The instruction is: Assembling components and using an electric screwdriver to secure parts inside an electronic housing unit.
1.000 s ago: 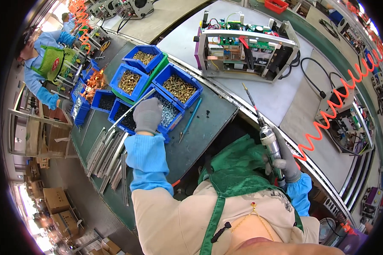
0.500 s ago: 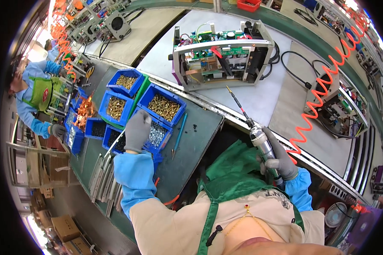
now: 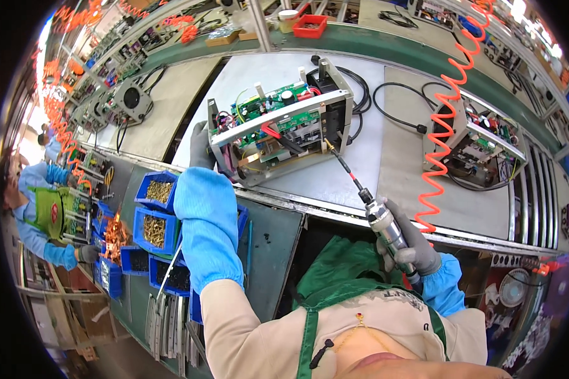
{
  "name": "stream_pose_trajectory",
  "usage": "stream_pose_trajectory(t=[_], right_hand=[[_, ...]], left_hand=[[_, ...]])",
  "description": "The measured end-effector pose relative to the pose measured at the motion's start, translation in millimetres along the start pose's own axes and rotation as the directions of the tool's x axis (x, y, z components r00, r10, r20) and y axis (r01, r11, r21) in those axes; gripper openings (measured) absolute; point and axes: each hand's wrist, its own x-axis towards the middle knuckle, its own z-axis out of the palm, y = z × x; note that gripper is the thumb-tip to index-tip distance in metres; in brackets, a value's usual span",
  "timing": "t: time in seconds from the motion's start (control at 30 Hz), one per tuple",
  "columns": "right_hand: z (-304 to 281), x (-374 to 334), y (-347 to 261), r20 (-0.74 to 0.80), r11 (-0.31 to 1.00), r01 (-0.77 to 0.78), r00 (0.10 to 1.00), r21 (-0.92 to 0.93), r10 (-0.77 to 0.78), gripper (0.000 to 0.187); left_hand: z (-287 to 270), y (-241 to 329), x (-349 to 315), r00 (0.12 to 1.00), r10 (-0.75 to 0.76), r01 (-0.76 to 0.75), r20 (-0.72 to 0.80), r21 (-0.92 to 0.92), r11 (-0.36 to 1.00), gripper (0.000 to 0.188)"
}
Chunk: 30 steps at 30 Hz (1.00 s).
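Your R hand [image 3: 418, 245] was closed round the power driver [image 3: 387, 226], its tip by the open-sided unit [image 3: 278, 120], contact unclear. Your L hand [image 3: 201, 148] was at the unit's L end; fingers partly hidden, so can't tell if it gripped. Unit sat on the pale worktop [image 3: 265, 68], prob. part-built: green boards [image 3: 294, 96] & wiring [image 3: 271, 131] in, near-side cover not yet on. Blue bins [image 3: 171, 232] w/ brass screws [image 3: 153, 231] stood nearby.

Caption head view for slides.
Gray-gloved left hand at metal-framed circuit unit, gray-gloved right hand gripping silver screwdriver.
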Motion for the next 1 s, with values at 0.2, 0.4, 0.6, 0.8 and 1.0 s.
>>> stream_pose_trajectory(t=[0.2,0.4,0.6,0.8,1.0], right_hand=[[8,18,-10,0.061,0.999,-0.033,0.998,0.025,0.032,0.116],[40,44,-4,0.022,0.998,-0.050,0.999,0.029,0.049,0.117],[68,62,0,-0.042,0.999,-0.031,0.999,0.013,0.032,0.121],[83,67,11,-0.062,1.000,0.004,0.998,0.005,-0.004,0.109],[99,67,22,-0.179,0.980,0.109,0.974,-0.168,-0.139,0.109]], left_hand=[[0,4,-8,1.000,0.003,-0.004,0.008,0.080,0.997,0.020],[12,6,-18,0.999,-0.053,0.053,0.001,0.003,0.999,0.019],[12,4,-20,0.997,-0.080,0.080,-0.025,0.003,0.997,0.019],[16,-3,-19,0.993,-0.081,0.082,-0.083,-0.001,0.997,0.018],[18,-4,-22,0.994,-0.065,0.068,-0.090,0.037,0.997,0.015]])
